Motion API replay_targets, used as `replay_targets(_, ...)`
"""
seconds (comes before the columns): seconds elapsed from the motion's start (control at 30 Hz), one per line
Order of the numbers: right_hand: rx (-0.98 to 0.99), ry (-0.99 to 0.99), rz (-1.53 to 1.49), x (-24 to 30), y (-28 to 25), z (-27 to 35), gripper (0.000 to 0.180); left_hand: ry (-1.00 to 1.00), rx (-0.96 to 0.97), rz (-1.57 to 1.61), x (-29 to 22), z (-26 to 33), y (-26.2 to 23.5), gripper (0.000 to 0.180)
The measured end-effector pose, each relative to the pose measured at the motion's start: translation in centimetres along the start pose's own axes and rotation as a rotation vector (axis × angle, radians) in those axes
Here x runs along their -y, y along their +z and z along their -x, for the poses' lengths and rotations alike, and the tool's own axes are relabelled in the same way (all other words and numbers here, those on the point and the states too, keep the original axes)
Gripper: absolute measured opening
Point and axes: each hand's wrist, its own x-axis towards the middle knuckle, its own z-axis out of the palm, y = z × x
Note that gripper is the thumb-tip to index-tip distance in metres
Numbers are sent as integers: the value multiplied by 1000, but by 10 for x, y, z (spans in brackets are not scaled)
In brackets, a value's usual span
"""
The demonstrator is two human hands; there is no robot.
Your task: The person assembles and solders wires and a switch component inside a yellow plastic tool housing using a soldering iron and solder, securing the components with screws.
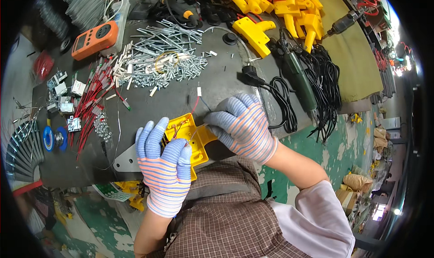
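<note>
Nearest the viewer, a person in a brown checked garment works at a dark table (217, 84). The left hand (163, 165), in a striped knit glove with blue fingertips, lies over the near left part of a yellow plastic housing (192, 138); its grip is closed loosely on the housing, fingers curled over the top edge. The right hand (242, 124), gloved alike, rests at the housing's right end with fingers bent; whether its grip pinches the thin wires (199, 105) leading out of the housing cannot be told. The housing lies open-side up at the table's near edge, between the two hands, red wiring visible inside.

Middle distance, left: a bundle of red leads (92, 106), small metal parts (63, 97) and a blue spool (49, 138). Centre: a heap of long bolts and screws (165, 54). Right: a black plug and coiled cord (275, 93) beside a green power tool (298, 77).

Far side: an orange multimeter (94, 40) at left, and a pile of yellow housings (280, 7) at right
</note>
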Motion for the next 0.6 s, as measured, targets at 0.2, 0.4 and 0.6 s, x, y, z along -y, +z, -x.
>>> replay_targets(0.2,-45,-122,-64,9,8,-11,18,13,6,-7,1,-3,-4,20)
replay_targets(0.4,69,-44,2,-6,-2,3,19,13,2,78,8,0,-2,20)
replay_targets(0.6,29,-75,-25,-11,-13,4,19,15,-28,46,7,-2,-1,19)
